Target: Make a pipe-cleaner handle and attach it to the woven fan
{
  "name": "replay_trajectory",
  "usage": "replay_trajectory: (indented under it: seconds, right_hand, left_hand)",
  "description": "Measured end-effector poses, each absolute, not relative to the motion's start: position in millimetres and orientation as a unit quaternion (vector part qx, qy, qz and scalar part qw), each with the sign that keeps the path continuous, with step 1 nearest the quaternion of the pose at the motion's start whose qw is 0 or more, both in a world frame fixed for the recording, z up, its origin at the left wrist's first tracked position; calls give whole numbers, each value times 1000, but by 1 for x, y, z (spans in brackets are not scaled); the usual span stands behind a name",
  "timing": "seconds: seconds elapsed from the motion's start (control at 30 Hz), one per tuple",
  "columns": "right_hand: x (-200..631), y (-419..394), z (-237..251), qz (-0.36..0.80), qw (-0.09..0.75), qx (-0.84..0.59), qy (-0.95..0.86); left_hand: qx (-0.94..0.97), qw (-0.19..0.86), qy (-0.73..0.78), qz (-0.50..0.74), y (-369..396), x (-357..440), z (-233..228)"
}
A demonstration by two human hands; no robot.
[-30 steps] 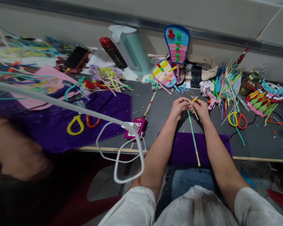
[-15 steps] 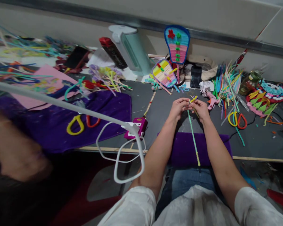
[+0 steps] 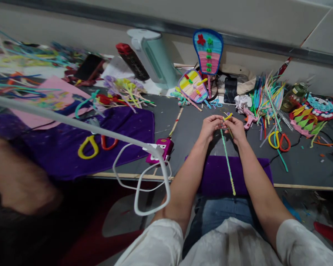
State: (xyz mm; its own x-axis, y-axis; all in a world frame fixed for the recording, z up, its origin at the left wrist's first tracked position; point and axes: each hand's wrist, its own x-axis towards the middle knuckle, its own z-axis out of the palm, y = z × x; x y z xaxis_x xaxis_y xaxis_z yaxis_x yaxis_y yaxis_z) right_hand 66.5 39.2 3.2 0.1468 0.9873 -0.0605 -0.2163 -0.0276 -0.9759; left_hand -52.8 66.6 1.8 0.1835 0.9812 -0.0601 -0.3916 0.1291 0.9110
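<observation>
Centrally, left hand [image 3: 211, 126] and right hand [image 3: 235, 128], fingertips pinched together on 1 green stick [image 3: 226, 162] w/ yellow pipe cleaner [image 3: 228, 117], over grey table [image 3: 188, 129]. 2 scissors: one [image 3: 279, 141] right, one [image 3: 96, 145] left. Bare patch between purple cloth [image 3: 127, 129] and hands.

A long, thin, pale green fuzzy pipe cleaner stick [image 3: 226, 162] runs from the far end, pinched between both hands, down toward the near table edge, crossing a purple cloth. A short yellow pipe cleaner piece [image 3: 228, 117] sticks out at its far tip, angled right.
</observation>
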Motion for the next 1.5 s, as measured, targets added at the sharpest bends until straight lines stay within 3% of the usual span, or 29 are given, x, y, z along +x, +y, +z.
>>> replay_trajectory:
  seconds: [0.67,0.93,1.2,1.5]
  right_hand:
    - [66,41,-1,453,586,-519,-427]
    - [67,39,1,401,594,-512,-473]
    - [68,33,7,283,545,-530,-585]
    - [70,30,11,279,544,-513,-603]
  left_hand:
    - [434,630,370,527,65,-52,3]
    - [392,702,333,492,68,-56,3]
    - [353,742,330,465,72,-63,1]
    - [341,789,354,368,72,-69,5]
